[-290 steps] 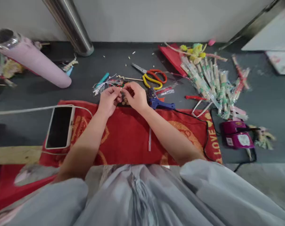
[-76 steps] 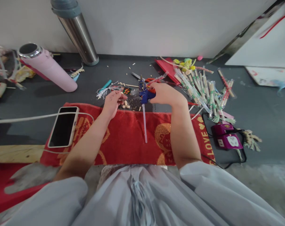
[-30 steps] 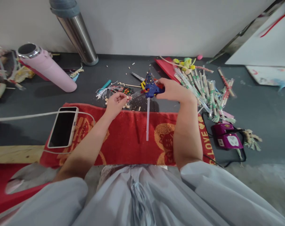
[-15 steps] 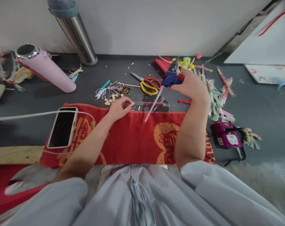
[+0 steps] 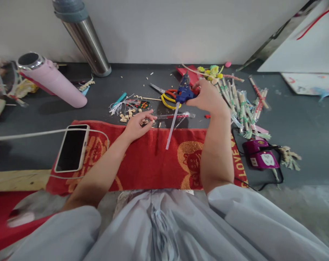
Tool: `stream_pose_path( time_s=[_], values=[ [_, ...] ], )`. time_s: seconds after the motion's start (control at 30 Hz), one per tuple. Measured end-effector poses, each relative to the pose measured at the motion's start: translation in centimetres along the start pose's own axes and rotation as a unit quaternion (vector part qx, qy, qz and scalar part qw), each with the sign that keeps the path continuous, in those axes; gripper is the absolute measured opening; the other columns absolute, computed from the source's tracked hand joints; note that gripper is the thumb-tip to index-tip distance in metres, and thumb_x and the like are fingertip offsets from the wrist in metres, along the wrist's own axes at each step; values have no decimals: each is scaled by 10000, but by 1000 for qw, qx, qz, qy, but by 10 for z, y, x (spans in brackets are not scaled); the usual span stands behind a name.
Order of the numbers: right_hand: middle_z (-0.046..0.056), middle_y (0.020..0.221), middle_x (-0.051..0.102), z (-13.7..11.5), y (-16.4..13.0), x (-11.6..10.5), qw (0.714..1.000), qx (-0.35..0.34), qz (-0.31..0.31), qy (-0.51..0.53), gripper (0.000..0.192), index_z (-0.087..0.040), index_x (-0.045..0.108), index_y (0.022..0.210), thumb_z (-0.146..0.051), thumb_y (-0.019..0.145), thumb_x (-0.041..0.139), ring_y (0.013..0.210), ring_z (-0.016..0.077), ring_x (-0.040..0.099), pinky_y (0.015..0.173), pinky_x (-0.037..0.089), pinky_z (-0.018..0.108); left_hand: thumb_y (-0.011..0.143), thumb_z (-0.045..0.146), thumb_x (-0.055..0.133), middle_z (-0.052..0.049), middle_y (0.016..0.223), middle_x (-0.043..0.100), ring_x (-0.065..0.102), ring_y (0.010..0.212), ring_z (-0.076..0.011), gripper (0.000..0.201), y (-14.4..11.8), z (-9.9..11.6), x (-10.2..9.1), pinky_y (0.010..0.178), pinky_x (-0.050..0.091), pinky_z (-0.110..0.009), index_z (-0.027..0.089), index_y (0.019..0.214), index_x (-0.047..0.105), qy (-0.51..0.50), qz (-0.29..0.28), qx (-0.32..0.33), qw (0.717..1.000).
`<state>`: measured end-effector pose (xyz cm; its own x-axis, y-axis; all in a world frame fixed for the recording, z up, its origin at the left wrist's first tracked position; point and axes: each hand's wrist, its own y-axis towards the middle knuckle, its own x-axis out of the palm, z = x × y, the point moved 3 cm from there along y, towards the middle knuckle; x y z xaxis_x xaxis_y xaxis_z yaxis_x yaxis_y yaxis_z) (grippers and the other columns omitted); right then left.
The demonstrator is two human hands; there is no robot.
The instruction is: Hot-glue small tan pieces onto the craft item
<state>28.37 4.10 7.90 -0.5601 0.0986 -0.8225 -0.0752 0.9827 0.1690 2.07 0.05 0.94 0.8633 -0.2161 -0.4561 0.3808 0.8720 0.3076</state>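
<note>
In my right hand (image 5: 209, 96) is a blue hot glue gun (image 5: 184, 90), its nozzle end pointing away from me. A long translucent glue stick (image 5: 172, 127) runs from its rear down over the red towel (image 5: 153, 156). My left hand (image 5: 139, 125) rests at the towel's far edge with fingers apart, over some small pale pieces partly hidden beneath it. Several more small wooden pieces (image 5: 124, 117) lie beside it. Just right of its fingertips is a clear plastic sleeve with something red inside (image 5: 177, 116). Scissors (image 5: 168, 99) with orange and yellow handles lie beyond.
A phone (image 5: 72, 148) with a white cable lies on the towel's left. Behind stand a pink bottle (image 5: 54, 83) and a steel thermos (image 5: 85, 40). Wrapped stick bundles (image 5: 243, 105) and a purple box with a black cord (image 5: 260, 154) are on the right.
My right hand has moved left with the glue gun, now nearer the scissors. My left hand's fingers have gone from a pinch to spread apart.
</note>
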Motion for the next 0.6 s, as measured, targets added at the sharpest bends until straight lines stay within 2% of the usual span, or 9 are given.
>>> stream_pose_path(
  time_s=[0.03, 0.1, 0.27, 0.37, 0.6],
  values=[
    [85, 945, 615, 0, 1, 3, 999, 31, 4, -2, 467, -162, 591, 1016, -234, 578, 734, 849, 252, 592, 753, 504, 437, 780, 223, 609, -89, 1018, 750, 556, 1284, -262, 30, 0, -1, -1, 1095, 385, -486, 208, 806, 610, -2, 8, -4, 1000],
    [70, 914, 625, -6, 2, 10, 998, 53, -28, 6, 484, -172, 579, 1015, -187, 558, 737, 813, 237, 596, 738, 513, 416, 772, 238, 624, -87, 1009, 749, 543, 1296, -262, 38, 2, -4, -3, 1110, 361, -490, 208, 795, 617, -18, 29, -19, 999],
    [55, 933, 639, -23, 5, 29, 996, -10, -64, 64, 374, -188, 550, 942, -193, 603, 708, 868, 226, 614, 787, 528, 400, 759, 375, 668, -86, 896, 742, 608, 1196, -239, 180, 7, -18, -7, 1038, 438, -434, 211, 778, 596, -137, 104, -70, 983],
    [42, 937, 630, -25, 7, 38, 989, -29, -74, 127, 375, -205, 526, 954, -259, 640, 722, 828, 196, 608, 717, 538, 360, 739, 401, 692, -53, 848, 735, 657, 1093, -210, 217, 9, -25, -9, 1015, 451, -408, 216, 770, 583, -194, 142, -91, 967],
    [-25, 741, 564, -33, 4, 42, 947, -17, -103, 305, 369, -230, 474, 844, -437, 687, 736, 605, 119, 548, 572, 498, 289, 729, 332, 669, -22, 789, 711, 654, 782, -135, 150, 11, -30, -9, 807, 503, -309, 206, 751, 590, -221, 166, -137, 951]
  ],
)
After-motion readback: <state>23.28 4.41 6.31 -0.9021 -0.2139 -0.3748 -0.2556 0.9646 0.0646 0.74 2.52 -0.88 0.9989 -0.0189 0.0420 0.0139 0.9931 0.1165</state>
